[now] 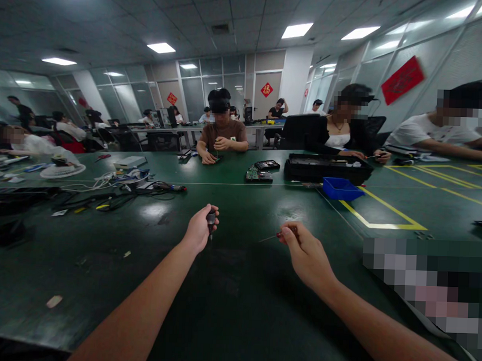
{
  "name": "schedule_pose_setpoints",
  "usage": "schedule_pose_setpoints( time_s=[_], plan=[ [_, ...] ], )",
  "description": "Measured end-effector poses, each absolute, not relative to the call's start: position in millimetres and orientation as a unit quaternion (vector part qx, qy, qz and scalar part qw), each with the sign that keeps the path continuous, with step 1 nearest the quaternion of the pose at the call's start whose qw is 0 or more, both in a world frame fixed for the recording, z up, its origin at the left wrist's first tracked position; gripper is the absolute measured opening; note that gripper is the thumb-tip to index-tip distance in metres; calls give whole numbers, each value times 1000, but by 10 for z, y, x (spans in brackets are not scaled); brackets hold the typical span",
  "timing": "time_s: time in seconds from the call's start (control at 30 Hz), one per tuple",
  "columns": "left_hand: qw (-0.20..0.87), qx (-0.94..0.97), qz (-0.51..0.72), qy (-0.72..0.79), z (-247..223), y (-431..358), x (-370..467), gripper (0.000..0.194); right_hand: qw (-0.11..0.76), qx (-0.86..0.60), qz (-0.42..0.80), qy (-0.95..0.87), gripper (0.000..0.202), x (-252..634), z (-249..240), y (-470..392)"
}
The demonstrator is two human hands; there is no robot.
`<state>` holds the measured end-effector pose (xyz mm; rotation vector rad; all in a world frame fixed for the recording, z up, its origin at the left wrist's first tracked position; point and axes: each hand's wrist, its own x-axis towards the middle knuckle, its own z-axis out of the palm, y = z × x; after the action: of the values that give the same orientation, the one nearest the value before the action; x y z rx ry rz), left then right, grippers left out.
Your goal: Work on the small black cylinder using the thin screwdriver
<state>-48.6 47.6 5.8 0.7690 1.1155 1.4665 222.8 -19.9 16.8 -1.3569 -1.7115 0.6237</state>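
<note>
My left hand point(200, 229) is closed around a dark, thick-handled screwdriver point(211, 219), held upright above the table with its narrow tip pointing down. To the right, my right hand point(307, 254) grips a thin screwdriver by its dark red handle point(279, 235). Its slim metal shaft point(267, 238) points left, toward my other hand. The two tools are apart, and both hands are over the dark green tabletop point(224, 306). Beyond them lie hard drives point(259, 176), one showing a green circuit board.
A blue bin point(342, 189) stands in front of a long black tray point(328, 168). Tangled cables point(126, 189) spread over the left side. A co-worker point(222, 130) sits opposite with tools in hand; others sit at right. Yellow tape point(397, 226) marks the right side.
</note>
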Motion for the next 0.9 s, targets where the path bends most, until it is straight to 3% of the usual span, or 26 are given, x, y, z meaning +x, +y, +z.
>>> schedule_pose_setpoints(
  time_s=[0.2,0.9],
  plan=[
    [542,276,645,462,80,508,-528,14,421,-544,266,-675,30,2237,148,-179],
    [534,272,662,450,178,566,-680,20,409,-535,332,-661,31,2208,266,-208]
  ],
)
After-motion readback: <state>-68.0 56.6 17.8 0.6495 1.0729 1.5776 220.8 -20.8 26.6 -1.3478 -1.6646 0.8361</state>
